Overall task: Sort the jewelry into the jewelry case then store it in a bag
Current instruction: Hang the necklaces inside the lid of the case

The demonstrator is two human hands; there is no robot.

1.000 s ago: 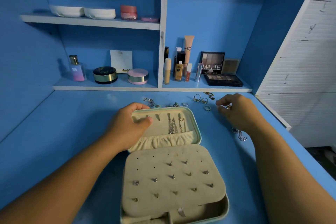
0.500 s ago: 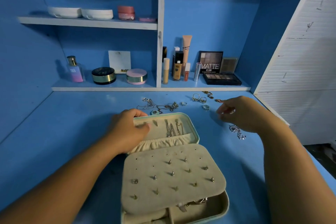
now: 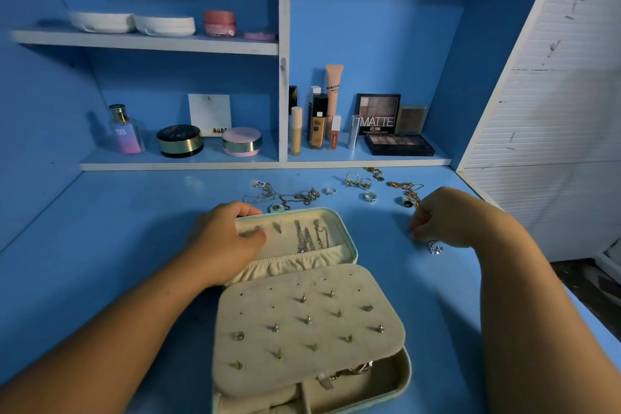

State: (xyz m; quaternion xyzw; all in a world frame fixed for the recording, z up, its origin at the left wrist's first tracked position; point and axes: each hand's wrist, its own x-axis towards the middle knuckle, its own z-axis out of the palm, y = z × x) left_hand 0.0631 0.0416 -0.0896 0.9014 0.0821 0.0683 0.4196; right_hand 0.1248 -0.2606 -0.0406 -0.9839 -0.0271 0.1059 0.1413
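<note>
The open jewelry case (image 3: 347, 242) lies in front of me on the blue table. Its raised lid holds hanging chains (image 3: 305, 239) above a gathered pocket. A beige earring panel (image 3: 309, 323) studded with several earrings covers the base. My left hand (image 3: 223, 239) grips the lid's upper left corner, thumb inside. My right hand (image 3: 447, 218) hovers low to the right of the case with fingers curled; anything it holds is hidden. A sparkly piece (image 3: 435, 248) lies just below it. Loose rings (image 3: 369, 197) and chains (image 3: 285, 195) are scattered behind the case.
Low shelves at the back carry cosmetics: a perfume bottle (image 3: 126, 131), compacts (image 3: 179, 141), tubes (image 3: 317, 126) and eyeshadow palettes (image 3: 398, 144). A white slatted panel (image 3: 554, 128) closes off the right side. The table's right edge runs beside my right forearm.
My right hand drew back from the rings towards me and lowered beside the sparkly piece. My left hand kept its grip on the lid. The view shifted slightly.
</note>
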